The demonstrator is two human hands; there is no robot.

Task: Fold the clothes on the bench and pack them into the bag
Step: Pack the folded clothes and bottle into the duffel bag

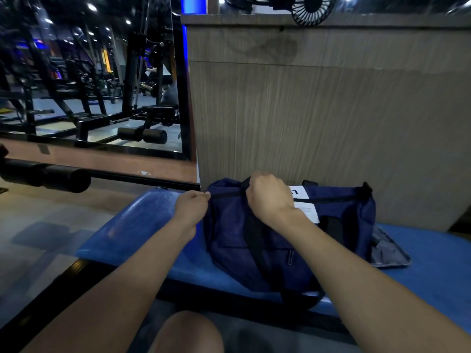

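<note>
Both forearms are bare from elbow to wrist, with no sleeves showing. The left hand [191, 205] and right hand [268, 197] wear no gloves, rings, watch or bands. A bare knee [186, 332] shows at the bottom edge, beside dark grey shorts [267, 335].

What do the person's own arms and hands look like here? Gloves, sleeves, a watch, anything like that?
Both forearms are bare right up to the bottom edge of the picture, with no sleeve in view. The left hand and right hand wear no gloves, and no watch, bracelet or ring shows on the parts visible. The far sides of the hands are hidden.
</note>
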